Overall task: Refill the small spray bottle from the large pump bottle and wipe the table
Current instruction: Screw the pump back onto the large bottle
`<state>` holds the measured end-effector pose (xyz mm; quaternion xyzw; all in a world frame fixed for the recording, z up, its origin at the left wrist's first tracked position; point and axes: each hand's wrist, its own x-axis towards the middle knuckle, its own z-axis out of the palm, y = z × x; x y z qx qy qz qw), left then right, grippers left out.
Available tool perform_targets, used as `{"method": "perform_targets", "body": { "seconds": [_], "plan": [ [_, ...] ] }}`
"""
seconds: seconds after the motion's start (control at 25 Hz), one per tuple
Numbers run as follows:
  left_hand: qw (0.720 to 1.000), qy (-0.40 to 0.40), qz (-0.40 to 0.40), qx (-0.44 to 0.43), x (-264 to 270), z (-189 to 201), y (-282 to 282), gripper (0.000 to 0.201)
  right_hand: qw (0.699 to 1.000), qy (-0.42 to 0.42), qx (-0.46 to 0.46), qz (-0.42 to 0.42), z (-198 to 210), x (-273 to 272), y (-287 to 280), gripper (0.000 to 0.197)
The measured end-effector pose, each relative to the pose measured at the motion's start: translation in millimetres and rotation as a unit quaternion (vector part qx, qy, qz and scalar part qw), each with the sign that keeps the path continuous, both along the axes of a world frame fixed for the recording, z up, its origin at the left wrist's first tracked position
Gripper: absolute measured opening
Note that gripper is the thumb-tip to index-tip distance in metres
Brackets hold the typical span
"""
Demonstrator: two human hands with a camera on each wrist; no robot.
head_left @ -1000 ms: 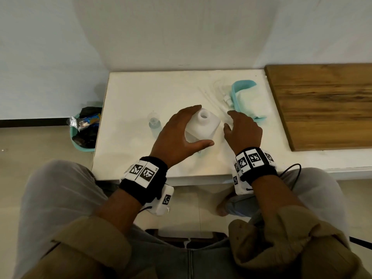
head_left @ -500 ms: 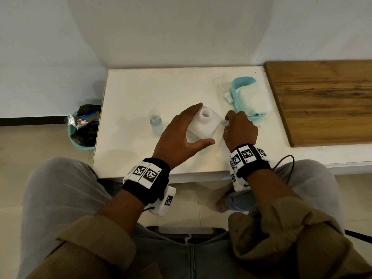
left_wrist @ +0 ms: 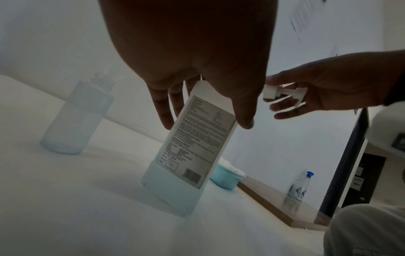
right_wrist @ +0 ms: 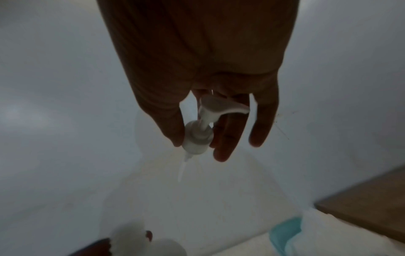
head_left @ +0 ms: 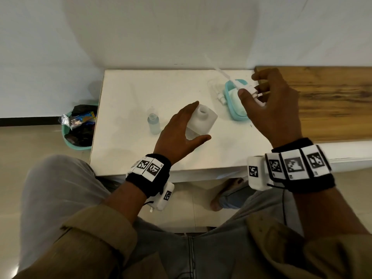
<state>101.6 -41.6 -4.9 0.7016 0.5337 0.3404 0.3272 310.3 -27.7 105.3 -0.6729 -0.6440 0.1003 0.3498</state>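
The large white pump bottle stands on the white table with its neck open. My left hand grips its shoulder, thumb in front and fingers behind; in the left wrist view the bottle leans a little. My right hand is raised above the table's right side and pinches the white pump head, whose dip tube points away towards the wall. The small spray bottle stands uncapped to the left of the large bottle, part full of pale blue liquid. Its white spray cap lies beside the tub.
A teal tub holding white cloth sits under my right hand. A wooden board adjoins the table on the right, with another bottle standing on it. On the floor to the left is a teal bin full of rubbish.
My right hand has picked the pump head up from the table beside the large bottle and lifted it up and to the right. The left hand has stayed on the bottle.
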Motion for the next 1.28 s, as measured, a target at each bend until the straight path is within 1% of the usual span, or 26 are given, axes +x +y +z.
{"method": "perform_targets", "body": {
  "seconds": [0.04, 0.08, 0.2, 0.32, 0.4, 0.52, 0.6, 0.68, 0.76, 0.84, 0.92, 1.0, 1.16, 1.24, 1.28],
  "plan": [
    [1.000, 0.004, -0.001, 0.003, 0, -1, 0, 0.087, 1.000, 0.021, -0.007, 0.019, 11, 2, -9, 0.038],
    [1.000, 0.010, -0.002, 0.007, 0, -1, 0, 0.088, 0.999, 0.019, -0.012, 0.035, 22, 4, -18, 0.036],
    [1.000, 0.018, -0.002, 0.016, 0, -4, -1, 0.089, 0.996, -0.034, -0.021, 0.080, 51, 10, -42, 0.026],
    [1.000, 0.016, 0.000, 0.019, 0, -6, -1, 0.089, 0.989, -0.098, -0.012, 0.114, 76, 15, -57, 0.022],
    [1.000, 0.016, 0.001, 0.019, 0, -7, -1, 0.090, 0.985, -0.110, -0.016, 0.134, 91, 15, -63, 0.020],
    [0.999, 0.021, -0.002, 0.026, -1, -9, 0, 0.091, 0.981, -0.122, -0.029, 0.148, 101, 11, -66, 0.014],
    [0.999, 0.022, -0.006, 0.026, -1, -9, 1, 0.091, 0.982, -0.116, -0.036, 0.147, 104, 8, -65, 0.009],
    [0.999, 0.025, -0.009, 0.024, -1, -8, 1, 0.091, 0.981, -0.117, -0.045, 0.145, 106, 4, -62, 0.009],
    [0.999, 0.028, -0.011, 0.022, -1, -8, 1, 0.091, 0.980, -0.120, -0.064, 0.145, 107, -1, -57, 0.014],
    [0.999, 0.027, -0.013, 0.022, -1, -6, 1, 0.090, 0.978, -0.135, -0.074, 0.141, 105, -6, -46, 0.025],
    [0.999, 0.023, -0.013, 0.024, -1, -5, 1, 0.089, 0.974, -0.169, -0.059, 0.142, 97, -16, -31, 0.038],
    [0.999, 0.019, -0.011, 0.024, -1, -6, 0, 0.088, 0.971, -0.193, -0.040, 0.139, 81, -30, -18, 0.045],
    [0.999, 0.024, -0.008, 0.026, 0, -5, 1, 0.085, 0.976, -0.167, -0.015, 0.141, 41, -53, -3, 0.054],
    [0.999, 0.012, -0.014, 0.033, 0, -6, 0, 0.081, 0.978, -0.152, -0.032, 0.142, 20, -56, -2, 0.056],
    [0.999, 0.006, -0.021, 0.041, -1, -5, 11, 0.080, 0.981, -0.140, -0.037, 0.130, 12, -57, 5, 0.057]
  ]
}}
